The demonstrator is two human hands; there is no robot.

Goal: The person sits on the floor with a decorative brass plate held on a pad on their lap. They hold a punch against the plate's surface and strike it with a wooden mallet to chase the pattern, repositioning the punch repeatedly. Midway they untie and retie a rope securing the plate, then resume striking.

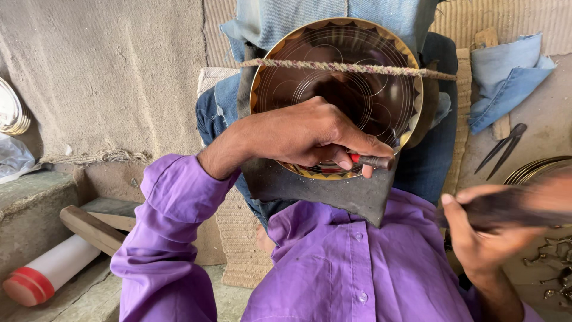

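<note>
Brass, by the look of it: the round plate (336, 89) stands tilted in the upper middle of the frame, propped between my knees in blue denim (435, 161), with a twisted cord (351, 68) drawn across its face and a dark pad (322, 191) beneath its lower rim. Fine engraved circles cover its dark centre inside a gold scalloped border. My left hand (310, 134) rests on the lower part of the plate, fingers closed tight round a small chisel (372, 161) with a red band, its dark tip pointing right along the surface. My right hand (482, 232), at the lower right of the frame, is clamped on a dark handle (512, 209), blurred so that I cannot tell its head. I judge the plate stiff and fairly heavy, smooth enough to slip, its thin lines easily marred; the rim is the place to grip it. Shears (503, 149) lie on the floor at right, and a white roll with a red end (47, 271) lies at lower left.
</note>
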